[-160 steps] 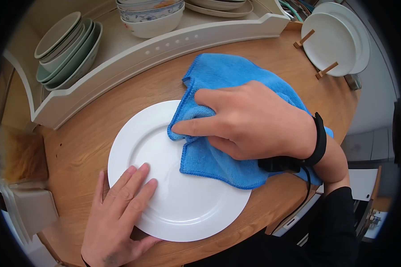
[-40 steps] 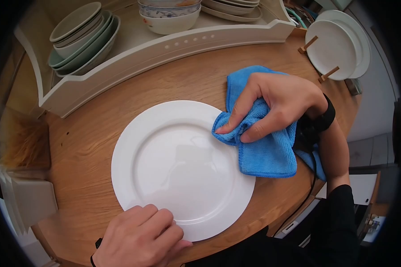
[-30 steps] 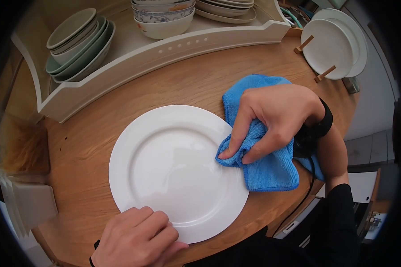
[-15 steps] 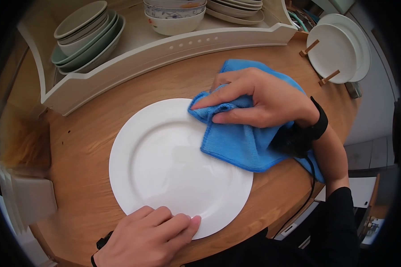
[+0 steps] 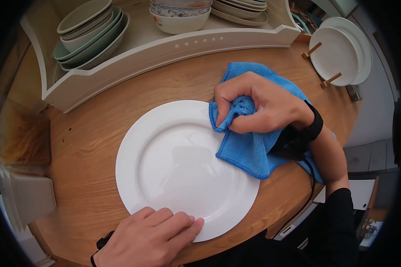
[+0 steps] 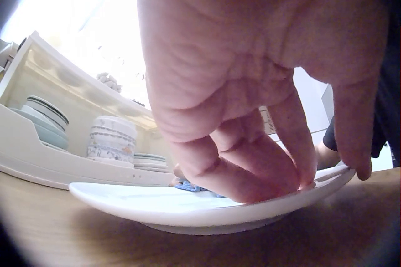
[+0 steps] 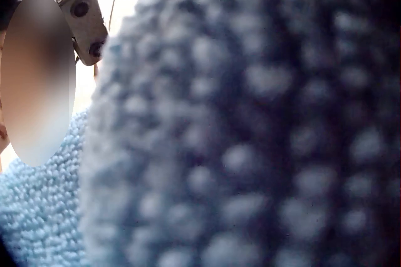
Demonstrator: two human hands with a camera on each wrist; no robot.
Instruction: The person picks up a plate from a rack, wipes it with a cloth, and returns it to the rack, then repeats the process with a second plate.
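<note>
A white plate (image 5: 178, 164) with a wide rim lies face up on the wooden counter. My left hand (image 5: 151, 236) grips its near rim, fingers bent onto the upper face; the left wrist view shows the thumb (image 6: 357, 148) at the rim's edge. Bunched between thumb and fingers of my right hand (image 5: 267, 104) is a blue cloth (image 5: 240, 153), which overlaps the plate's upper-right rim and trails over the counter. Blurred cloth (image 7: 250, 129) fills most of the right wrist view, hiding the fingers there.
Behind the plate runs a cream shelf with a raised front edge (image 5: 165, 58). It holds stacked bowls (image 5: 180, 20), green dishes (image 5: 93, 49) and plates (image 5: 243, 15). More plates stand in a wooden rack (image 5: 329, 80) at right. A clear container (image 5: 26, 138) is at left.
My left hand, earlier flat with spread fingers on the plate, now grips the near rim. My right hand moved the cloth to the right rim, then back up along it to the upper right.
</note>
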